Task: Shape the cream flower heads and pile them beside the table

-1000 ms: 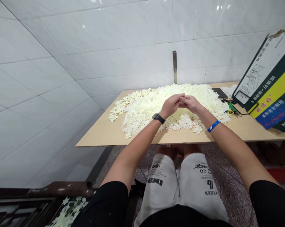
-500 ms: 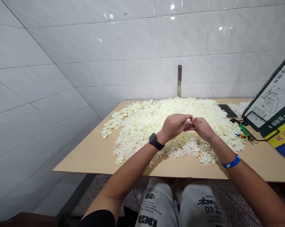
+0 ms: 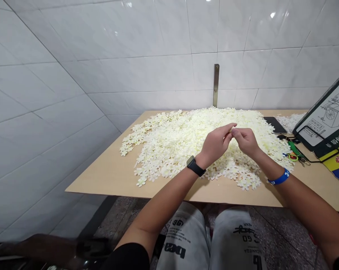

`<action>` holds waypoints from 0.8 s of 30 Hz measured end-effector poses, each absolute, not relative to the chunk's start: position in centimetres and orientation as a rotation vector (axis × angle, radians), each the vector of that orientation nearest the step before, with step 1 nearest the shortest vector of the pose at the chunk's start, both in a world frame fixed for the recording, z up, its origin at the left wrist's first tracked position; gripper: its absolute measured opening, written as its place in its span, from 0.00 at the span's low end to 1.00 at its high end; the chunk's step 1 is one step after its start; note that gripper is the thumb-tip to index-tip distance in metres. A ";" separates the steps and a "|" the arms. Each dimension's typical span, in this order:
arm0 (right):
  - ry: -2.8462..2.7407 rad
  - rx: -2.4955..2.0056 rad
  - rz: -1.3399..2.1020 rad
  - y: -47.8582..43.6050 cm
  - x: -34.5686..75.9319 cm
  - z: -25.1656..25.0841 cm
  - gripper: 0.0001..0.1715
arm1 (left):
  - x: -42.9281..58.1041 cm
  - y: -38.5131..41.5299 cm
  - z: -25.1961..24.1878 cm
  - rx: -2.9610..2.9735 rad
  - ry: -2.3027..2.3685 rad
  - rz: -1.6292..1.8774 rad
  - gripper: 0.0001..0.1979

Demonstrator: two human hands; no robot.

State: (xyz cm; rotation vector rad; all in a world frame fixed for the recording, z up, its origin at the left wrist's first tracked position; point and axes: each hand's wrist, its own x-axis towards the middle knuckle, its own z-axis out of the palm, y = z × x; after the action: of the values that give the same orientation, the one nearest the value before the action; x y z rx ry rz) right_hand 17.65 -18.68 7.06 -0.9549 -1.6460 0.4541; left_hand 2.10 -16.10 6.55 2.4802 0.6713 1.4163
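One heap (image 3: 175, 142) of countless white flowers covers the table (image 3: 107, 180); left hand (image 3: 215, 145) and right hand (image 3: 247, 141) hover just above its middle, fingertips pinched together on something too small to tell.

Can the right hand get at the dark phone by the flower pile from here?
Probably yes. The right hand hovers over the flower pile, and the phone lies flat just beyond it, with nothing standing between. Its fingertips meet the left hand.
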 end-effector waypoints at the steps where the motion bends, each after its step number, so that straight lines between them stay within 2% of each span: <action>1: -1.634 -0.953 0.412 -18.3 18.1 7.1 0.37 | 2.8 -15.8 6.7 2.448 0.661 1.411 0.17; 12: -1.548 -1.015 0.111 -16.1 25.4 4.0 0.39 | 12.1 -14.1 3.6 2.415 0.612 1.432 0.20; 19: -1.359 -1.036 0.221 -17.2 27.5 3.2 0.39 | 15.0 -15.3 4.5 2.439 0.593 1.407 0.20; 24: -1.138 -1.091 0.392 -17.5 28.7 2.0 0.40 | 17.7 -15.8 3.7 2.251 0.634 1.377 0.19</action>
State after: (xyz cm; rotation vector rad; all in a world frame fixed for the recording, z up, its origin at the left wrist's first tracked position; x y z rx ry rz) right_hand 28.74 -17.53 1.96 -1.0914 -1.1382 0.3924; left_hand 17.70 -15.78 3.69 2.2508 0.6344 1.3772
